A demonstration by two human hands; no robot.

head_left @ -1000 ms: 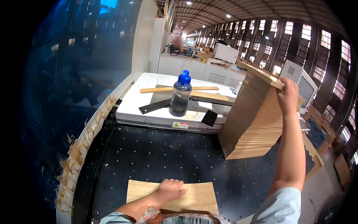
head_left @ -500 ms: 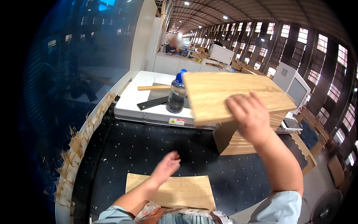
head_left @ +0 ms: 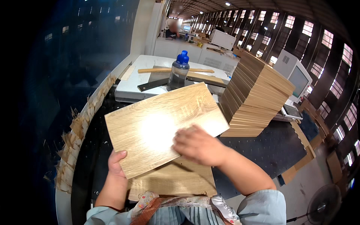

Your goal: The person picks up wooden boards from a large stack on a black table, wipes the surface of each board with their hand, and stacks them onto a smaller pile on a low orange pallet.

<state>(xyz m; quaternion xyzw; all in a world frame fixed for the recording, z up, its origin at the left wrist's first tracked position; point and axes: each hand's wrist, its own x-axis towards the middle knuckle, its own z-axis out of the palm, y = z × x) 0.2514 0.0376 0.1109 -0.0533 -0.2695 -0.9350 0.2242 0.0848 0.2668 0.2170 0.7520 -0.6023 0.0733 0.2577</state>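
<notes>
A wood-grain board [head_left: 176, 108] is held up tilted in front of me, a bright glare on its face. My left hand [head_left: 117, 162] grips its lower left corner, thumb on the face and the other fingers hidden behind. Over the lower right part of the same board lies my right hand [head_left: 197, 146], fingers out and somewhat blurred. Below it, a second wood-grain board [head_left: 170, 182] rests flat on the black table close to my body. To the right stands a tall stack of boards [head_left: 255, 99].
On the white platform [head_left: 137, 67] beyond the black table [head_left: 270, 144] stand a blue-capped bottle [head_left: 178, 73], wood strips and a dark bar [head_left: 152, 84]. At left, a dark panel has a ragged fringe [head_left: 75, 138]. A monitor [head_left: 296, 77] and fan [head_left: 323, 206] are right; a person [head_left: 172, 32] sits far back.
The board has come off the stack, leftward and nearer to me. My left hand has taken hold of its corner. My right hand has moved from the board's edge onto its face.
</notes>
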